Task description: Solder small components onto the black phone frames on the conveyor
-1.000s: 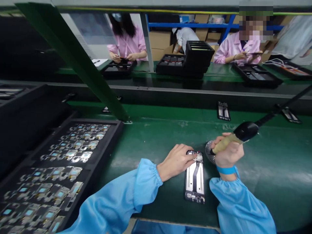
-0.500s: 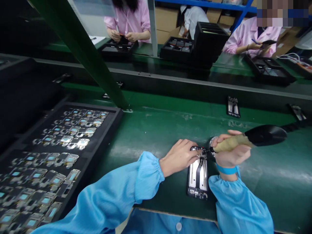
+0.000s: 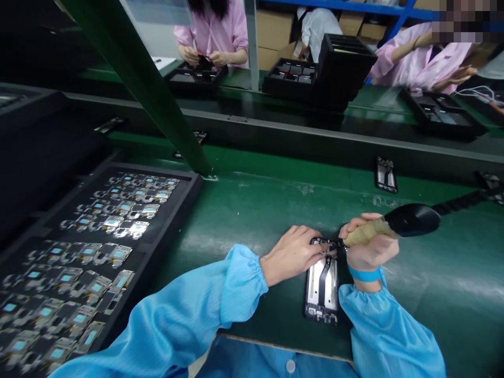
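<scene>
An open phone frame (image 3: 323,286) lies flat on the green bench (image 3: 255,220) in front of me. My left hand (image 3: 293,254) rests on its upper left end, fingers curled and pressed down on a small part there. My right hand (image 3: 368,247) is wrapped round an electric screwdriver (image 3: 394,223) with a tan grip and black body, its tip down on the top end of the phone frame. Both arms wear blue sleeves, and a blue band circles my right wrist.
A black tray (image 3: 118,294) of several small camera parts fills the left. A green slanted post (image 3: 157,100) rises behind it. More phone frames (image 3: 385,174) lie on the belt. Across it, people in pink coats (image 3: 214,31) work beside stacked black trays (image 3: 338,58).
The screwdriver tip has moved from the small round dish at the right onto the top of the phone frame. The view has tilted down slightly. My left hand stays on the frame.
</scene>
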A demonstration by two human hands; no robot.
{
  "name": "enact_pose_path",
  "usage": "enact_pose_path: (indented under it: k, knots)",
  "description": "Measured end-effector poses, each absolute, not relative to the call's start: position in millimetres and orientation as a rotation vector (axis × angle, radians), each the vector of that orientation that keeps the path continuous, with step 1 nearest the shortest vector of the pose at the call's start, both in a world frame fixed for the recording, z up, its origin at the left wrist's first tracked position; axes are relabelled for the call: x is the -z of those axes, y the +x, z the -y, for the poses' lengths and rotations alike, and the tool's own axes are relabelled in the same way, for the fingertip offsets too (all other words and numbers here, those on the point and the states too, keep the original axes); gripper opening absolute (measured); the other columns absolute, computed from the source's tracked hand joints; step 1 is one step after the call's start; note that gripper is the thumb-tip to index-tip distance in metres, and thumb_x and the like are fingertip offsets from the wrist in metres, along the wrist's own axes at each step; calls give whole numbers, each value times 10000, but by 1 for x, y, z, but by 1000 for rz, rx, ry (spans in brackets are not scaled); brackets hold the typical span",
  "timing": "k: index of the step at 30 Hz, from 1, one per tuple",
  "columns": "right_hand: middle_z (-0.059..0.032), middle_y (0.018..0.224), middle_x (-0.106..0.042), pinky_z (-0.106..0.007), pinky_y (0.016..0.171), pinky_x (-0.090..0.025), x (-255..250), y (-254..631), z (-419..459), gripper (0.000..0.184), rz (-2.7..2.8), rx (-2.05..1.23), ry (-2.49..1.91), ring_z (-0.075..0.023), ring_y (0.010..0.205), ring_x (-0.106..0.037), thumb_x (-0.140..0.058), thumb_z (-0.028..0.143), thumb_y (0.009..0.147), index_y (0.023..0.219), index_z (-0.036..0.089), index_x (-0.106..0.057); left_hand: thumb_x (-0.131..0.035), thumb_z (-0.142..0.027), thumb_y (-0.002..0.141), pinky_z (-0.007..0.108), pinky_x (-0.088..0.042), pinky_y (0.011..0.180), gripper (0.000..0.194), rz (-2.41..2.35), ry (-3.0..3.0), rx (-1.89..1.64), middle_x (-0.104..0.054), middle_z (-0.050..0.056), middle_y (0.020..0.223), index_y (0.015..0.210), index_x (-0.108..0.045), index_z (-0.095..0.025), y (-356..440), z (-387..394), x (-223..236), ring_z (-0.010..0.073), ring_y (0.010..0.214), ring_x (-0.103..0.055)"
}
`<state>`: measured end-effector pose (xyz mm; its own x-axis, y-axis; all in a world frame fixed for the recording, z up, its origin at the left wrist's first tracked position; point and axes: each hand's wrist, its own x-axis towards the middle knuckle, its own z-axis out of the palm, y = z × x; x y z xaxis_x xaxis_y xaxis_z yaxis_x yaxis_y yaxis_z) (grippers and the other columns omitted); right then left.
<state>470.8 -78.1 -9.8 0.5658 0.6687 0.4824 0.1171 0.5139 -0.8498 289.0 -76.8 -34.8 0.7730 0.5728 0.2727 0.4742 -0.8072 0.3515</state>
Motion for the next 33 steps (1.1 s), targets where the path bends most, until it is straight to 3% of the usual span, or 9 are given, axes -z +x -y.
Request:
enact_pose_path:
  k: [19,25,33]
  knots:
    - [7,587,-553,-330,398,-426,8,492,75,649,882,-314,-1000,-181,396,-508,-506,820,919,994,191,-645,-525,-411,1129,406,-494,981,305,-814,2613,-622,-684,66,1342,1326,-714,-274,287,77,37,252,1207,-618]
    - [6,582,-546,-335,396,-418,8,492,74,623,855,-312,-1003,-184,393,-502,-511,798,915,987,195,-648,-470,-218,1130,398,-513,1068,280,-897,2311,-726,-733,60,1304,1343,-651,-197,288,73,35,223,1201,-657]
    - [17,583,-558,-364,423,-468,-9,480,85,706,862,-401,-888,-189,426,-512,-481,898,870,1036,231,-640,-415,-170,1124,387,-533,1076,278,-999,2132,-815,-744,51,1232,1260,-656,-197,291,70,32,211,1142,-675]
